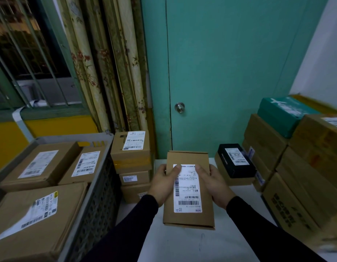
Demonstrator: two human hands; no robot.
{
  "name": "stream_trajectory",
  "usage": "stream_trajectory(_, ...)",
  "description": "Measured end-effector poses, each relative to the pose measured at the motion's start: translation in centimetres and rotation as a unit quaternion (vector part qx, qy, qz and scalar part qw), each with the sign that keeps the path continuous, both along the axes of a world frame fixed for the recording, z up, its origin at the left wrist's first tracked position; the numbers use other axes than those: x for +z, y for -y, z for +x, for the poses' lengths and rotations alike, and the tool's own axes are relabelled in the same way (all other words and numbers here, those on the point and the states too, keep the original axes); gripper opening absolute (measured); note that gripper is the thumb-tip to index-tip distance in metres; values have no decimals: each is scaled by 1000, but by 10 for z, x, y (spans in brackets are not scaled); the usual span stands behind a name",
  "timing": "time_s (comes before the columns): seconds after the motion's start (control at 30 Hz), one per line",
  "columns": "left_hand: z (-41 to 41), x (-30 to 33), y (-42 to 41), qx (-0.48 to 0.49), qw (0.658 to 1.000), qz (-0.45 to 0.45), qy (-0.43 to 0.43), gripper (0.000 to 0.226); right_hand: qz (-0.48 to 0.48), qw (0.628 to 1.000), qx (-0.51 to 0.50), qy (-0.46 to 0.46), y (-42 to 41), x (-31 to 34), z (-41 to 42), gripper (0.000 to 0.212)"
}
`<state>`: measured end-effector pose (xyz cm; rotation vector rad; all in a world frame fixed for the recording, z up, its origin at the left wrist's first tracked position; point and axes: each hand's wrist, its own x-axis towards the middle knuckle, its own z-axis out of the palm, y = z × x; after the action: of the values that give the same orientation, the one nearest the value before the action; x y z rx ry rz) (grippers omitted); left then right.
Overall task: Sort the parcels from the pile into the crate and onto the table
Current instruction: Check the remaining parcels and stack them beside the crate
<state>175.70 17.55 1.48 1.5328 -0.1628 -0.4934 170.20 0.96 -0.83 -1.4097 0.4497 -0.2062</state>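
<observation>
Your left hand point(162, 183) and right hand point(215, 184) grip a brown parcel point(188, 190) by its sides, label up, above the white counter point(182, 244). The grey crate point(99, 186) of parcels sits left; the pile point(296, 157) stands right.

Two arms show, entering from the near edge of the view, and both wear long, dark sleeves, black or very dark navy in this dim light. The left sleeve point(126, 224) and the right sleeve point(258, 220) look alike: plain, close-fitting fabric without any visible print, stripe, button or seam detail. Each sleeve ends at the wrist in a snug, straight cuff with no fold. Beyond the cuffs the left hand point(162, 184) and the right hand point(215, 186) are bare, with no gloves, rings, watch or bands to be seen. The fingernails that show are short and unpainted.
</observation>
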Motion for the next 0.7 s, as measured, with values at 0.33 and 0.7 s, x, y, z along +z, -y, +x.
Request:
stream_trajectory(0.33,-1,7,0,10,1000,9,18,13,19,1000,6,-1,1,3,-1,36)
stream_trajectory(0.7,-8,1,-3,-10,996,77,45,35,-9,999,-42,-8,-8,0,-4,39)
